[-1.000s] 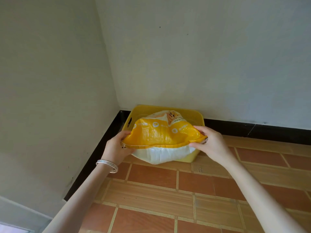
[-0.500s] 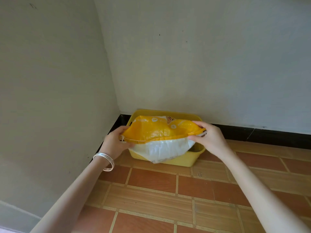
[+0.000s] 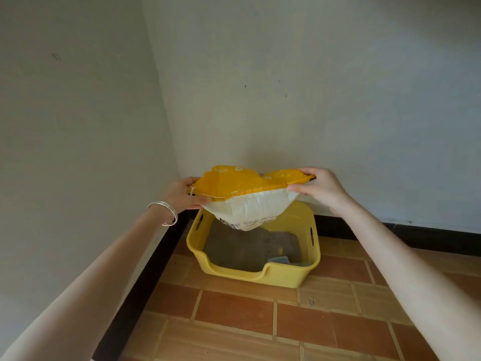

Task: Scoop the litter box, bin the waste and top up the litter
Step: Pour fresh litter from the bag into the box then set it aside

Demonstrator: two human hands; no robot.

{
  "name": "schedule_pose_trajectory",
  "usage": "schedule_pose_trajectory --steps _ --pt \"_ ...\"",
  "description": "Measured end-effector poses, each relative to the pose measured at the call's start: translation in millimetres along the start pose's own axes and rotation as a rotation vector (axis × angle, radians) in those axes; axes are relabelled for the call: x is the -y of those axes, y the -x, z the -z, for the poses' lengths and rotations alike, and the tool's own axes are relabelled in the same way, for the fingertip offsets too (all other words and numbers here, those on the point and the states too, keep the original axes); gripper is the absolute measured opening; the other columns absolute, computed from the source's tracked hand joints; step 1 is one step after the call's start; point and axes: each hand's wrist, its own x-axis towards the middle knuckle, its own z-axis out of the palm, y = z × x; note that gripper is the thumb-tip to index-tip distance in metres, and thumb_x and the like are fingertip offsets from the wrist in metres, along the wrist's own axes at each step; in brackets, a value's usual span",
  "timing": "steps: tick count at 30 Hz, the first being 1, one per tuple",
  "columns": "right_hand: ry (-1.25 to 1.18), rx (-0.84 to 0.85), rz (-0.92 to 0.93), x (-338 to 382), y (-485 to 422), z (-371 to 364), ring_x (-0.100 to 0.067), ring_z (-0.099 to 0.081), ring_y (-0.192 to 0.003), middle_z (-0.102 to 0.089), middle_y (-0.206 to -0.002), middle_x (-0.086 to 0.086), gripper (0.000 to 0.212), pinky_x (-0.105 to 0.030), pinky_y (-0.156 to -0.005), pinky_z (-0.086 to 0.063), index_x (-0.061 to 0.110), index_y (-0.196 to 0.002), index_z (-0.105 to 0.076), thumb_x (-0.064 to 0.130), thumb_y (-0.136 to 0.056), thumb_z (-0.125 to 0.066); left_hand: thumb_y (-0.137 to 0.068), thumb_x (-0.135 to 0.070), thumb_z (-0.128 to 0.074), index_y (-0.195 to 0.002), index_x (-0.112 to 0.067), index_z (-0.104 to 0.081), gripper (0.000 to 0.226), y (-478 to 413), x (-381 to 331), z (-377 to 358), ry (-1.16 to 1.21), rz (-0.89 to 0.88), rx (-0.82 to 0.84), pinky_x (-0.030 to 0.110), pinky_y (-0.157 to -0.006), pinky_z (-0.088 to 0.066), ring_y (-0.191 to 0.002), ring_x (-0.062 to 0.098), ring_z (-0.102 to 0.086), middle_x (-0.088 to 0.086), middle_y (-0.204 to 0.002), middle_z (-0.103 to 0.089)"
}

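A yellow litter box (image 3: 283, 278) stands on the tiled floor in the corner of two walls, with grey litter (image 3: 242, 250) spread over its bottom. Above it hangs a yellow and white litter bag (image 3: 247, 201), sagging down toward the box. My left hand (image 3: 182, 195) grips the bag's left end and my right hand (image 3: 318, 186) grips its right end, both held at about the same height. A grey-blue object (image 3: 282, 260) lies in the box's front right corner, partly hidden by the rim.
White walls meet at the corner behind the box, with a black skirting (image 3: 416, 237) along their foot. Orange-brown floor tiles (image 3: 234, 308) stretch out in front of and to the right of the box. A silver bangle (image 3: 166, 212) sits on my left wrist.
Both hands have lifted the bag up off the box, so the litter inside the box now shows beneath it. The view has tilted down and drawn back a little.
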Motion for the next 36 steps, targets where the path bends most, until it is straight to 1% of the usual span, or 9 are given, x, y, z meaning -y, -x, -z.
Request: schedule_pose_trajectory --steps 4,6,13,15,20,29,31,34,36 --pt "-0.013 0.027 -0.037 -0.5 -7.9 1.7 -0.008 -0.062 -0.066 -0.067 -0.091 0.001 0.047 -0.014 -0.058 -0.048 0.013 -0.118 -0.060 0.017 -0.073 -0.076 -0.077 0.000 -0.070 -0.127 -0.012 -0.050 0.056 -7.8 -4.4 1.5 0.025 0.063 0.020 0.014 -0.053 -0.053 -0.080 0.014 -0.059 0.004 -0.109 -0.054" --pt "-0.042 0.042 -0.053 -2.9 -7.9 1.5 -0.009 -0.063 -0.065 -0.067 -0.092 -0.001 0.048 -0.012 -0.056 -0.048 0.010 -0.118 -0.060 0.015 -0.073 -0.076 -0.077 0.000 -0.070 -0.128 -0.012 -0.049 0.056 -7.8 -0.8 1.1 0.032 0.074 0.027 0.015 -0.054 -0.053 -0.080 0.014 -0.059 0.001 -0.104 -0.054" --pt "-0.036 0.057 -0.047 -4.3 -7.7 6.2 -0.010 -0.065 -0.066 -0.069 -0.092 0.000 0.054 -0.020 -0.067 -0.053 0.010 -0.121 -0.059 0.022 -0.072 -0.077 -0.077 0.003 -0.069 -0.125 -0.012 -0.050 0.054 -3.9 0.9 5.8 0.086 0.075 0.042 0.018 -0.056 -0.055 -0.082 0.015 -0.062 -0.001 -0.100 -0.057" --pt "-0.026 0.069 -0.062 -7.6 -6.0 5.8 -0.008 -0.065 -0.065 -0.069 -0.094 0.000 0.061 -0.025 -0.074 -0.053 0.010 -0.125 -0.055 0.027 -0.071 -0.077 -0.076 0.002 -0.070 -0.123 -0.013 -0.052 0.053 -2.8 1.7 7.1 0.101 0.085 0.056 0.019 -0.058 -0.056 -0.084 0.017 -0.063 0.002 -0.102 -0.059" --pt "-0.025 0.087 -0.091 -16.7 0.0 3.3 -0.007 -0.065 -0.066 -0.070 -0.092 -0.004 0.063 -0.027 -0.079 -0.053 0.009 -0.127 -0.053 0.031 -0.073 -0.075 -0.076 -0.002 -0.072 -0.119 -0.018 -0.053 0.049 -1.4 4.4 4.4 0.078 0.135 0.082 0.030 -0.069 -0.057 -0.095 0.028 -0.063 0.010 -0.113 -0.059" --pt "-0.009 0.063 -0.095 -11.1 4.4 4.8 -0.009 -0.065 -0.068 -0.065 -0.102 -0.005 0.067 -0.022 -0.076 -0.051 0.009 -0.133 -0.046 0.034 -0.076 -0.072 -0.076 -0.005 -0.072 -0.123 -0.016 -0.050 0.053 1.0 5.2 2.7 0.124 0.123 0.075 0.021 -0.061 -0.057 -0.087 0.021 -0.063 0.010 -0.117 -0.056" --pt "-0.012 0.055 -0.089 -10.2 5.0 6.0 -0.011 -0.065 -0.070 -0.065 -0.101 -0.005 0.068 -0.023 -0.076 -0.052 0.010 -0.134 -0.046 0.034 -0.076 -0.072 -0.072 -0.010 -0.075 -0.127 -0.016 -0.049 0.061 0.1 7.1 5.9 0.026 0.076 0.103 0.022 -0.068 -0.056 -0.092 0.019 -0.063 0.005 -0.114 -0.059" --pt "0.011 0.038 -0.073 -10.1 6.6 7.3 -0.011 -0.065 -0.070 -0.064 -0.101 -0.005 0.067 -0.022 -0.075 -0.052 0.010 -0.133 -0.046 0.035 -0.077 -0.071 -0.068 -0.022 -0.081 -0.131 -0.018 -0.048 0.071 -5.6 9.9 10.4 -0.333 -0.038 0.074 0.032 -0.092 -0.044 -0.106 0.021 -0.056 0.001 -0.118 -0.059" --pt "0.026 0.029 -0.064 -9.6 7.9 6.6 -0.010 -0.064 -0.070 -0.064 -0.101 -0.004 0.065 -0.019 -0.072 -0.050 0.011 -0.133 -0.046 0.036 -0.077 -0.070 -0.067 -0.025 -0.082 -0.131 -0.019 -0.049 0.072 -7.3 10.4 11.7 -0.362 -0.043 0.060 0.034 -0.096 -0.038 -0.107 0.018 -0.052 -0.001 -0.118 -0.058"
